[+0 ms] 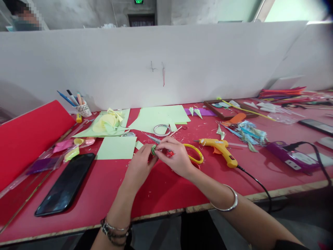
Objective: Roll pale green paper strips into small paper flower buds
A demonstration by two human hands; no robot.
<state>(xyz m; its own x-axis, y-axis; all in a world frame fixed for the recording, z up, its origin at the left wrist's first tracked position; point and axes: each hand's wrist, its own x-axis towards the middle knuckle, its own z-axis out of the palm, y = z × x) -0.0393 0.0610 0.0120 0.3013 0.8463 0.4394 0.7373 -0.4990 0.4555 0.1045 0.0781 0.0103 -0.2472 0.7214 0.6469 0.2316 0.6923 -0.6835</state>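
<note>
My left hand is closed, its fingertips pinching a small green rolled piece, perhaps paper. My right hand meets it from the other side, thumb and fingers closed on the same piece. Something small and red shows at my right fingers; I cannot make out what it is. Behind and beneath my right hand lies a pair of scissors with yellow handles, blades pointing left. A silver ring-shaped band lies just beyond my hands. Pale green paper is left of them.
A yellow glue gun lies to the right, its cord trailing over the table's front edge. Beyond it are blue tassels and a purple power strip. A black phone and a pen cup are left. A white partition stands behind.
</note>
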